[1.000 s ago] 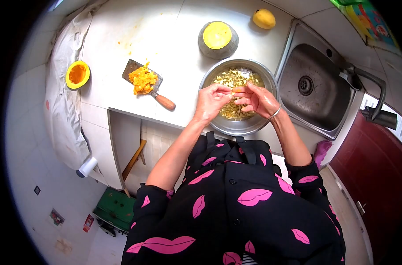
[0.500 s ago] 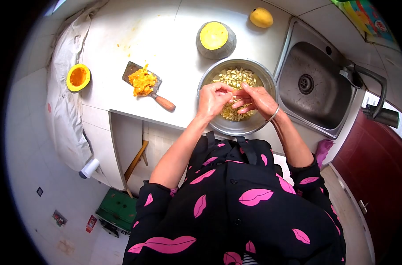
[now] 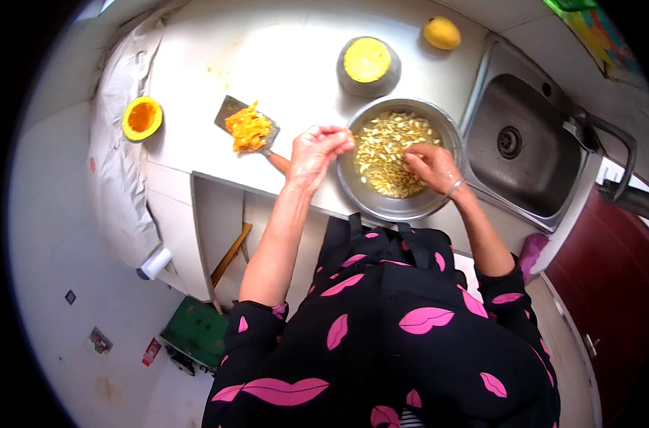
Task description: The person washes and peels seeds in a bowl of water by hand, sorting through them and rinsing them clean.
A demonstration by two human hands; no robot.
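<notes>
A metal bowl point(image 3: 347, 171) on the counter holds pumpkin seeds point(image 3: 392, 146) in water. Just above the bowl's left rim is my left hand point(image 3: 317, 153), its fingertips pinched on a small orange bit of pumpkin pulp point(image 3: 351, 140). My right hand point(image 3: 435, 168) reaches over the seeds at the bowl's right side, fingers curled downward; whatever lies between its fingertips is hidden. Left of the bowl lies a cleaver point(image 3: 229, 108) with a wooden handle, orange pumpkin pulp heaped on its blade. My left forearm passes close to the handle's end.
Behind the bowl stands a cut pumpkin piece point(image 3: 367, 60), yellow face up. A hollowed pumpkin piece point(image 3: 142, 118) sits at the far left. A yellow fruit point(image 3: 441, 33) rests near the back. The steel sink point(image 3: 524, 171) and its faucet point(image 3: 624, 150) are on the right.
My hands, close together over the bowl before, have separated. The left one moved left to the rim with the orange bit; the right one lowered toward the seeds. The whole view shifted slightly.
</notes>
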